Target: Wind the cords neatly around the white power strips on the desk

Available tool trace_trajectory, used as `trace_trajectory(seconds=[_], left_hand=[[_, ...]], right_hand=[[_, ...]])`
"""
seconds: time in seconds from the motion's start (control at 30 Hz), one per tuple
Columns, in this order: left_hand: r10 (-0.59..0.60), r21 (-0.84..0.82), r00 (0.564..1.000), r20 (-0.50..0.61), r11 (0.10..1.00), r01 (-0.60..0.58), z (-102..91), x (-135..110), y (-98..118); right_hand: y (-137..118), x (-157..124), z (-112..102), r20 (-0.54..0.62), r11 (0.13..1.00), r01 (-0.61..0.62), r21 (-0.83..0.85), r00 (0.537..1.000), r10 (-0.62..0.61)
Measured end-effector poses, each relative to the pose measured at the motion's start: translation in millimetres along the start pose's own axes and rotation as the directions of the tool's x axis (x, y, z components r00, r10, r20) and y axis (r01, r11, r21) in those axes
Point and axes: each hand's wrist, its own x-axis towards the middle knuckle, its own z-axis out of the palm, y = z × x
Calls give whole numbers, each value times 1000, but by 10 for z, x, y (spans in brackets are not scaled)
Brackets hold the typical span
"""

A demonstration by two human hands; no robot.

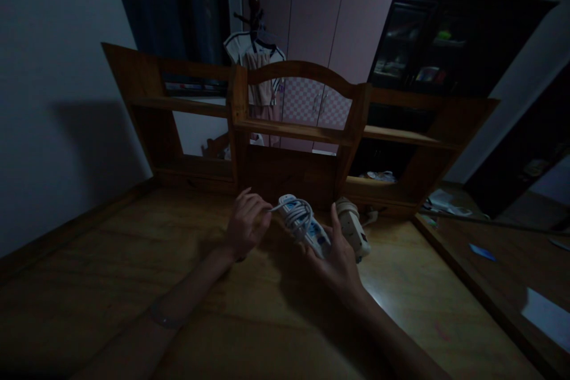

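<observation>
My right hand (pixel 338 258) grips the near end of a white power strip (pixel 319 238) with blue patches on its face, holding it tilted above the desk. Several turns of its grey-white cord (pixel 299 217) lie around the far half of the strip. The fingers of my left hand (pixel 247 222) are closed on a stretch of that cord, left of the strip. Just right of my right hand, a second, cream power strip (pixel 354 231) rests on the desk with its own cord wound round its far end.
A wooden desk (pixel 133 285) has an open shelf unit (pixel 294 130) along its back. To the right is a lower brown surface (pixel 503 273) with a white sheet (pixel 547 314) and a blue card (pixel 482 251). A wall (pixel 66 130) stands at left.
</observation>
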Motion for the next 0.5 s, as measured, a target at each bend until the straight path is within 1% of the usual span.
trace_trajectory(seconds=[0.1,0.17,0.23,0.3,0.37,0.43,0.5], left_hand=[[68,31,997,45,997,-69,39,-13,24],[118,109,989,85,986,-127,62,-28,3],[162,194,977,137,963,-187,85,-42,-41],[190,243,969,158,944,-224,109,-52,-85],[191,262,971,142,939,-222,131,-55,-110],[163,259,978,127,947,-191,147,-57,-111],[130,243,978,162,955,-167,160,-63,-103]], right_hand=[[20,1,14,-45,999,27,-22,999,-28],[42,8,24,-78,999,31,-36,996,-34],[55,25,21,-126,999,15,-32,992,-19],[52,47,1,-185,1000,-20,3,982,20],[37,71,-35,-238,996,-62,63,968,76],[22,94,-82,-277,984,-91,152,952,131],[20,115,-134,-303,958,-104,269,935,187]])
